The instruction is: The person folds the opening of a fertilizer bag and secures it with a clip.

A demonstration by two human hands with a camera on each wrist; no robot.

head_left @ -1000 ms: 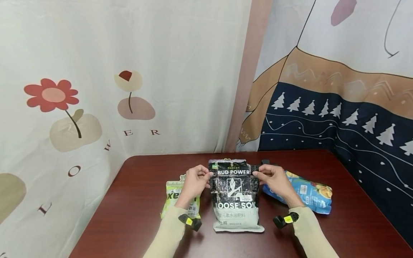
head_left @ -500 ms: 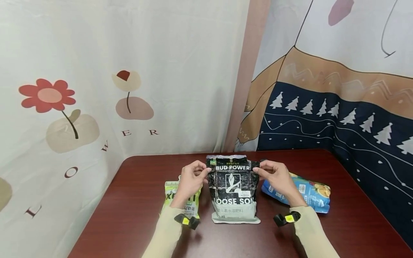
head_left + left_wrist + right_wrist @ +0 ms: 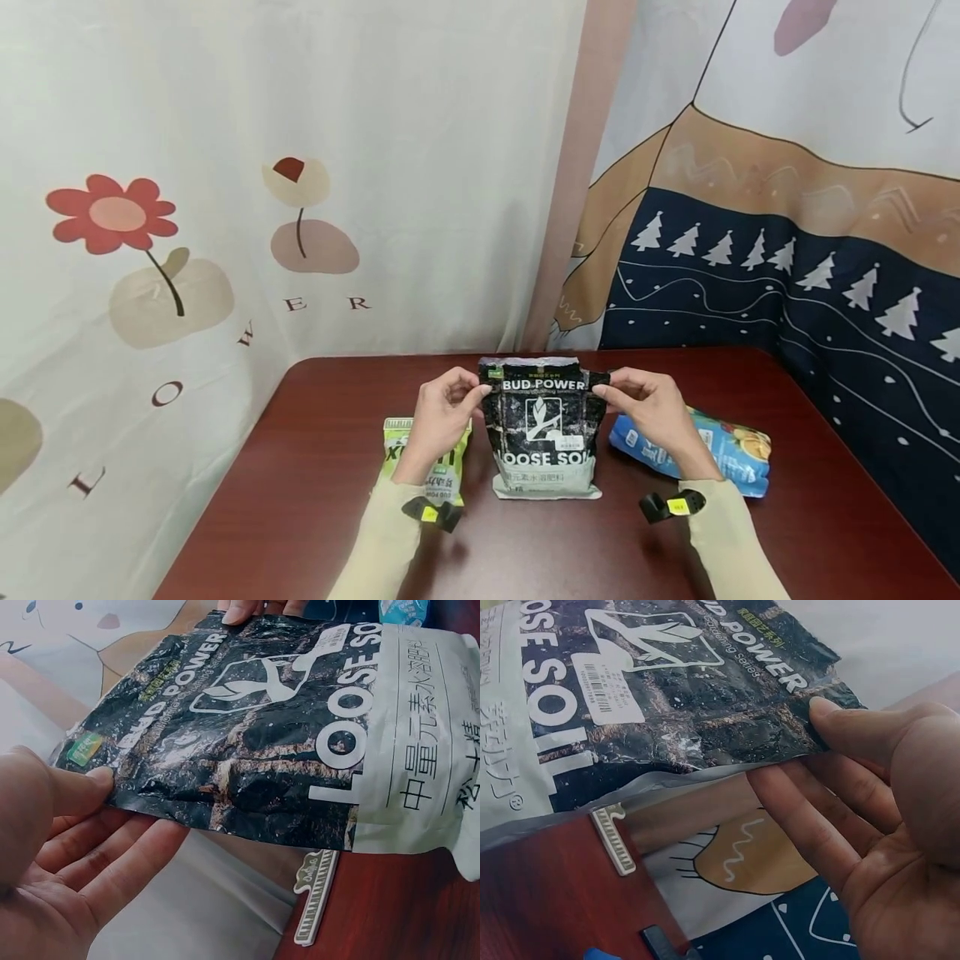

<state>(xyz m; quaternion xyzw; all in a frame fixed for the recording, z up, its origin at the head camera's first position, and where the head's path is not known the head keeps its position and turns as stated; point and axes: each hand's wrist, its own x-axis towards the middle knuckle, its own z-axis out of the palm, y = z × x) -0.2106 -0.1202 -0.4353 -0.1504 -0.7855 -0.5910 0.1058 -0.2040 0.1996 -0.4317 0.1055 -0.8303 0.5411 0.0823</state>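
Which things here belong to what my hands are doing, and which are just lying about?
In the job:
LOOSE SOIL bag
left hand and right hand, pinching its upper sides

Apparently just lying about, not held:
green pouch
blue pouch
pale toothed strip

A dark red-brown table [image 3: 292, 492], faintly glossy, its far corners rounded, carries everything. Towards its left lies a green bag [image 3: 448, 482], partly hidden by an arm, with a pale ticked strip along its far end. Towards the right a blue bag [image 3: 735, 456] lies aslant, fruit printed on it, its far side partly covered. At the far edge sit a pale toothed clip [image 3: 613, 841] and a black thing [image 3: 660, 942], too cut off to identify
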